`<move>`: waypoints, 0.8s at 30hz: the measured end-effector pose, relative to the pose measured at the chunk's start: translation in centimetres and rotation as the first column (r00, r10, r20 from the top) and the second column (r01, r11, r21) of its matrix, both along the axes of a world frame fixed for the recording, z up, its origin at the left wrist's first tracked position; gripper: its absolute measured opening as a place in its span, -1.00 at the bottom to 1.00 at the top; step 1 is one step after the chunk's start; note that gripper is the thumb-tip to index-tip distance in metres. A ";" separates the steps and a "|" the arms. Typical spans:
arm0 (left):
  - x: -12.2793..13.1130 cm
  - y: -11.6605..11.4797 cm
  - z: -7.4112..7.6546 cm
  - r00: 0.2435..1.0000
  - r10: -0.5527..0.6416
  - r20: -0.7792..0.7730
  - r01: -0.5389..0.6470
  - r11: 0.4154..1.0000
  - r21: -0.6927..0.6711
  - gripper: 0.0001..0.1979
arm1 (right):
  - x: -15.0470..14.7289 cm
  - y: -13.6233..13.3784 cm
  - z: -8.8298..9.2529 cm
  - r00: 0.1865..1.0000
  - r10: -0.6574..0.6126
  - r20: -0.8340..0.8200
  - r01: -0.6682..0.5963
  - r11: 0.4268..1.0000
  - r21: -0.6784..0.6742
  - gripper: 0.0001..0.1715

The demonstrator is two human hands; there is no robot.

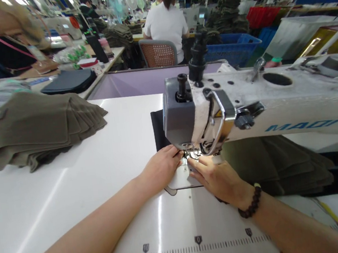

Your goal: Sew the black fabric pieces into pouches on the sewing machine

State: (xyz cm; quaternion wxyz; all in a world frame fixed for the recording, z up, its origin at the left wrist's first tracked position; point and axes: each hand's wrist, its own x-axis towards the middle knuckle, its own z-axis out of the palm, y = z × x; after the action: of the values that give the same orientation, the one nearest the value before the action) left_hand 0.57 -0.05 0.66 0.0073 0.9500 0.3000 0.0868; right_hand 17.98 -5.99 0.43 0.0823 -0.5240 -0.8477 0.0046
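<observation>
Two bare hands meet at the lit needle area (193,153) of a white sewing machine (292,107), seen from the wearer's own viewpoint. The left hand (161,167) lies low and flat, its fingers close together and their tips under the edge of the machine's grey head; whether they pinch anything cannot be told. A piece of black cloth (159,131) lies just beyond this hand's knuckles, flat on the table and partly hidden behind the machine's head. The right hand (220,175) comes in from the other side, fingers stretched toward the needle area, with only a narrow gap between its fingertips and the left hand's; what it holds, if anything, cannot be made out. A dark beaded bracelet (251,203) circles the right wrist. Below the fingers is a small metal plate (183,178) set in the glossy white table (128,226), and nearer the wearer a printed ruler (199,248) runs across, its zero roughly in line with the gap between the hands. Well to the left of the left hand is a fanned stack of olive-brown cloth (39,126); a second olive-brown stack (272,167) lies to the right of the right hand, partly behind the machine's arm. Far beyond both hands, a person in a white top (165,22) sits with their back turned on a brown chair (158,53), beside a blue basket (233,48).
</observation>
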 end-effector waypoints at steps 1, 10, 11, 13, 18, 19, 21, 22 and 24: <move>-0.1 -0.3 0.2 1.000 0.000 -0.015 0.000 1.000 -0.002 -0.84 | 0.0 0.0 0.1 1.000 0.004 -0.002 -0.004 1.000 -0.003 -0.71; -1.3 -5.6 1.3 0.967 -0.158 -0.198 0.159 0.987 -0.007 -0.81 | 1.2 -0.5 0.2 0.921 0.348 -0.173 -0.330 0.936 0.126 -0.70; -1.3 -5.9 1.0 0.964 -0.183 -0.194 0.183 0.983 -0.016 -0.80 | 1.3 -0.6 0.2 0.906 0.386 -0.173 -0.365 0.920 0.144 -0.65; -1.4 -6.3 0.6 0.965 -0.202 -0.169 0.200 0.979 -0.029 -0.77 | 1.4 -0.8 0.2 0.883 0.436 -0.172 -0.413 0.897 0.156 -0.56; -1.3 -6.5 0.0 0.972 -0.200 -0.121 0.202 0.979 0.004 -0.76 | 1.4 -1.0 0.3 0.850 0.496 -0.178 -0.478 0.868 0.133 -0.51; -1.3 -6.5 -0.1 0.974 -0.195 -0.117 0.198 0.980 0.013 -0.76 | 1.4 -1.0 0.2 0.849 0.499 -0.176 -0.482 0.866 0.129 -0.51; -1.3 -6.5 -0.3 0.978 -0.179 -0.111 0.184 0.982 0.034 -0.76 | 1.4 -1.0 0.2 0.852 0.495 -0.171 -0.480 0.869 0.122 -0.51; -1.3 -6.4 -0.5 0.979 -0.171 -0.108 0.176 0.983 0.043 -0.77 | 1.5 -1.0 0.1 0.856 0.489 -0.168 -0.475 0.872 0.118 -0.51; -1.3 -6.3 -0.7 0.983 -0.157 -0.096 0.163 0.985 0.062 -0.77 | 1.5 -1.0 0.1 0.871 0.464 -0.161 -0.451 0.886 0.112 -0.51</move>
State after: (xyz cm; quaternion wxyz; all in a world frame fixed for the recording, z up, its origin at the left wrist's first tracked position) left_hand -0.68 -6.39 -0.08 -0.0326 0.9736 0.2195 0.0529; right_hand 19.45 -7.00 0.52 0.1751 -0.3027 -0.9359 0.0421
